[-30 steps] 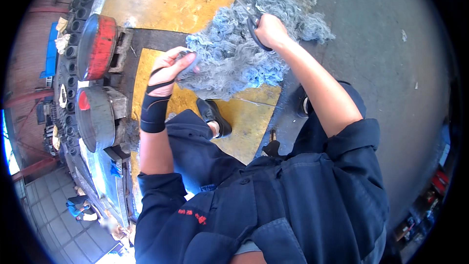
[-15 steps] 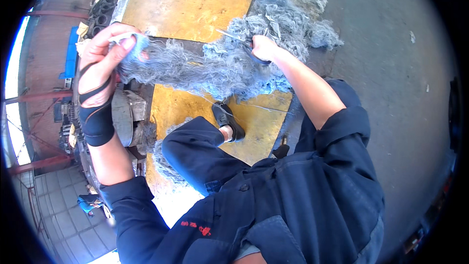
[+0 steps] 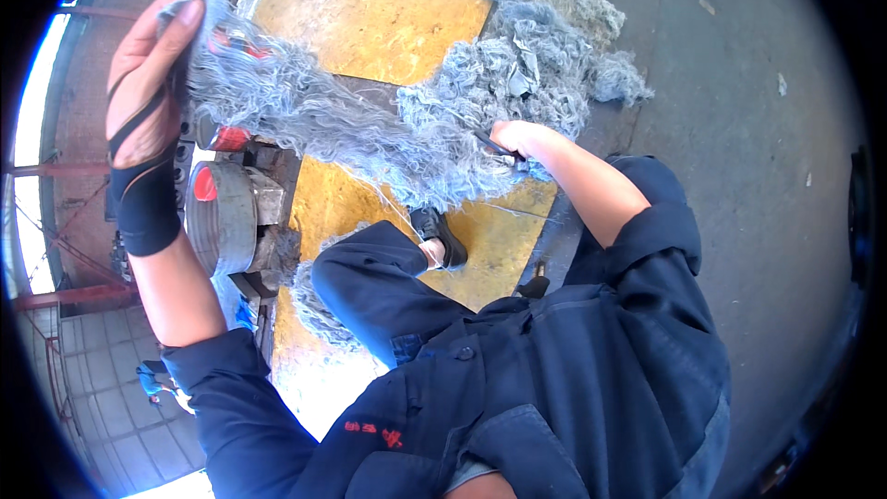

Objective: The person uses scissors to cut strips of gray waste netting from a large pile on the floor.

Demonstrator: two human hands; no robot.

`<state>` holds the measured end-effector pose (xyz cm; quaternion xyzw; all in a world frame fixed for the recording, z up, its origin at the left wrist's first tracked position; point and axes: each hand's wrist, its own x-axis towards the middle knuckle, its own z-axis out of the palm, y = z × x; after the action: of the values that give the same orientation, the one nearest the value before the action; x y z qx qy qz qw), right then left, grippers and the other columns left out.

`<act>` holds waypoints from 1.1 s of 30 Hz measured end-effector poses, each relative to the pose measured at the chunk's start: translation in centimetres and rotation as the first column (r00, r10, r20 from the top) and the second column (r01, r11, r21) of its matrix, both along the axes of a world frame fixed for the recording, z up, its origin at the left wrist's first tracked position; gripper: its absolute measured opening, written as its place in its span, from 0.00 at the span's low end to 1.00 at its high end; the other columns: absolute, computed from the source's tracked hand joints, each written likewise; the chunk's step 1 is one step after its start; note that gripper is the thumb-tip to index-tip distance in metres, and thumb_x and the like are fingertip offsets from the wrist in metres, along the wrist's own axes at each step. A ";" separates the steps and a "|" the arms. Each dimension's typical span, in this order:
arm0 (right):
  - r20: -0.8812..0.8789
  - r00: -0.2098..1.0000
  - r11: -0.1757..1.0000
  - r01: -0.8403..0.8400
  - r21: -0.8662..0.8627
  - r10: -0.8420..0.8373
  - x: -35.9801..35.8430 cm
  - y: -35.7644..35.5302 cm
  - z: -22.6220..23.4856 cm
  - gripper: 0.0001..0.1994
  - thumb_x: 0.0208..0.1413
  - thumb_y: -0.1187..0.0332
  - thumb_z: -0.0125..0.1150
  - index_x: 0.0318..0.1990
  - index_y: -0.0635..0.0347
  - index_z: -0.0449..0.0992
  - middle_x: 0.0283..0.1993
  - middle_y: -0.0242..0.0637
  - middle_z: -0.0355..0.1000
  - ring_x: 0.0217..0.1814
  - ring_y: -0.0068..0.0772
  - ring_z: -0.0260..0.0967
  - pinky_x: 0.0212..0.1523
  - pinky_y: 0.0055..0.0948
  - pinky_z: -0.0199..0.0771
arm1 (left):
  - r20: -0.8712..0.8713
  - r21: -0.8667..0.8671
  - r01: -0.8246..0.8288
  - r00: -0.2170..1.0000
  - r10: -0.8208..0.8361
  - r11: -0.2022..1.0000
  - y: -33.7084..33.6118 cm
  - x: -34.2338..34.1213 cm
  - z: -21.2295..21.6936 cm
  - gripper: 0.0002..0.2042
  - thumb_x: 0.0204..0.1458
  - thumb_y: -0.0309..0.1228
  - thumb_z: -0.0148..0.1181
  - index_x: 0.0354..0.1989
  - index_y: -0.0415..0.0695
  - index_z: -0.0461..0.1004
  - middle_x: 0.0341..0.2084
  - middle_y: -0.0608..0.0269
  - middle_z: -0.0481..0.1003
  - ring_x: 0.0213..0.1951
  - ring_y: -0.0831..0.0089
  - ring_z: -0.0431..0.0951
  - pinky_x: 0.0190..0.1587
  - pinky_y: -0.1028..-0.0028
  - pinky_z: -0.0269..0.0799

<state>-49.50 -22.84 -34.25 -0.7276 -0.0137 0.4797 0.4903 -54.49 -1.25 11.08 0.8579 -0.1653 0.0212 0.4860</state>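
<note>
At the upper left, my left hand [image 3: 146, 97], with a black wrist wrap, is closed on the edge of a strip of shaggy grey-blue yarn scrap [image 3: 296, 92]. The strip stretches down and to the right toward my right hand. My right hand [image 3: 523, 137] grips the dark handles of a pair of scissors [image 3: 497, 144] at the strip's lower right part. The yarn hides most of the blades. Behind them lies a heap of the same tangled yarn scrap [image 3: 550, 18], with a pale cloth piece [image 3: 524, 69] among it.
Worn yellow boards [image 3: 370, 5] lie on the dark grey floor [image 3: 739, 129]. Left of my legs stands a round metal drum [image 3: 222, 212] with a red patch. My shod foot [image 3: 438, 236] rests on a yellow board, loose threads hanging over it. More yarn [image 3: 319, 310] lies by my leg.
My left hand has moved up and left, lifting the strip's end. My right hand has shifted down and slightly right with the scissors; their blades, visible before, are now mostly hidden in the yarn.
</note>
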 end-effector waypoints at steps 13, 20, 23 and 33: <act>0.656 0.732 0.671 0.582 -0.460 -0.184 3.3 -13.1 1.0 0.15 0.42 0.67 0.58 0.34 0.71 0.77 0.39 0.58 0.73 0.45 0.53 0.72 0.46 0.41 0.71 | 0.126 -0.010 -0.750 0.655 0.745 0.661 36.1 2.9 -6.1 0.18 0.52 0.41 0.59 0.43 0.39 0.75 0.35 0.64 0.76 0.33 0.76 0.74 0.32 0.75 0.70; 0.647 0.722 0.528 0.659 -0.536 -0.245 4.0 -17.1 -0.7 0.16 0.43 0.65 0.56 0.36 0.70 0.76 0.42 0.57 0.73 0.48 0.52 0.71 0.48 0.40 0.69 | -0.256 -0.481 -0.823 0.461 0.849 0.302 47.7 -6.6 -5.8 0.13 0.59 0.34 0.45 0.41 0.37 0.71 0.33 0.61 0.75 0.24 0.72 0.70 0.24 0.76 0.68; 0.674 0.601 0.486 0.783 -0.388 -0.429 5.0 -18.0 -3.8 0.17 0.41 0.66 0.56 0.36 0.73 0.76 0.39 0.54 0.74 0.44 0.49 0.73 0.45 0.39 0.69 | -0.145 -0.380 -0.890 0.327 0.934 0.252 52.6 -14.7 -3.1 0.18 0.62 0.35 0.37 0.48 0.35 0.70 0.38 0.59 0.75 0.27 0.72 0.71 0.30 0.75 0.70; 0.094 -0.143 -0.142 0.990 0.009 -0.985 8.0 -28.0 -4.6 0.13 0.52 0.70 0.61 0.39 0.69 0.67 0.35 0.46 0.68 0.26 0.38 0.68 0.19 0.28 0.75 | 0.532 0.792 -0.311 -0.070 0.844 -0.525 54.2 -29.5 -0.7 0.32 0.58 0.55 0.27 0.54 0.44 0.69 0.52 0.51 0.69 0.55 0.59 0.68 0.57 0.67 0.62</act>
<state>-41.50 -50.80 -38.85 -0.5187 0.5392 -0.0811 0.6585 -84.00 52.96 10.34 0.7403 0.6300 0.0421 -0.2310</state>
